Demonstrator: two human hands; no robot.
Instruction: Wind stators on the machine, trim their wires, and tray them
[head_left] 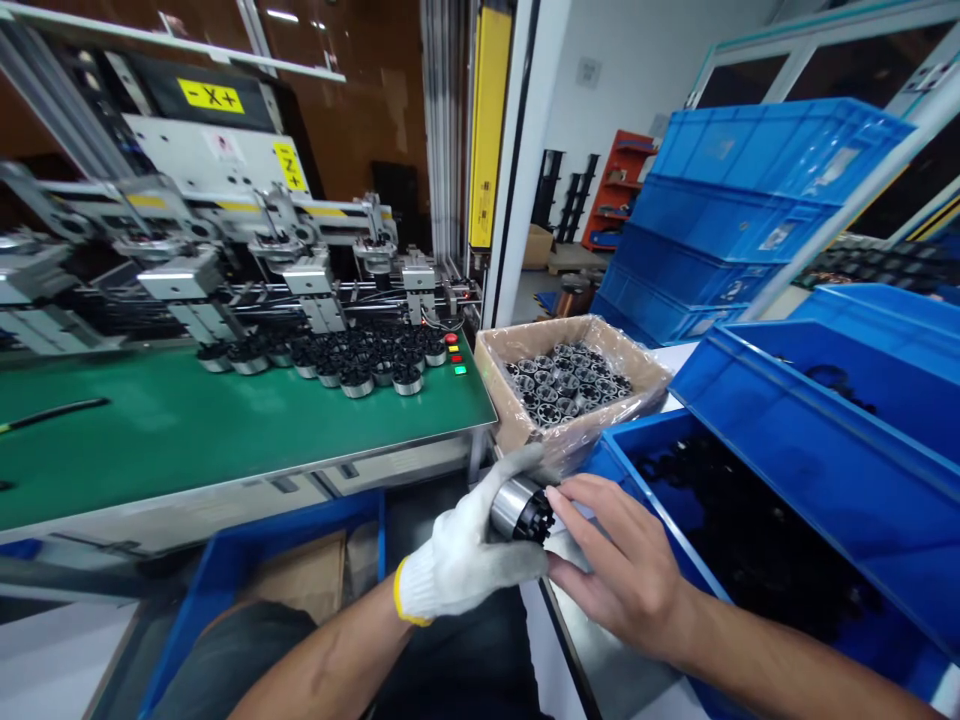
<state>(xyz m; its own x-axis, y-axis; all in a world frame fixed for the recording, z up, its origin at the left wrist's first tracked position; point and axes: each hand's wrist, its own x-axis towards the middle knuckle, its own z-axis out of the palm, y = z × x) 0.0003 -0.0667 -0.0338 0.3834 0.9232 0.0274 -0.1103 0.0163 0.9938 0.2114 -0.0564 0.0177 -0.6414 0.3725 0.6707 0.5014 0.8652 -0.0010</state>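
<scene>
Core (517, 506) clasped in gloved left hand (469, 560), fingertip-touched by right hand (630, 580) (fingers loosely spread); smooth shell, probable slip risk.

Left grip (469, 560) in white knit glove, yellow-edged cuff; right grip (626, 580) bare; forearms unsleeved

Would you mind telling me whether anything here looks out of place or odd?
Nothing looks spilled or damaged. Two small oddities: only the left hand is gloved while the right hand is bare, both on the metal part; and a thin black rod lies alone on the green table.
</scene>
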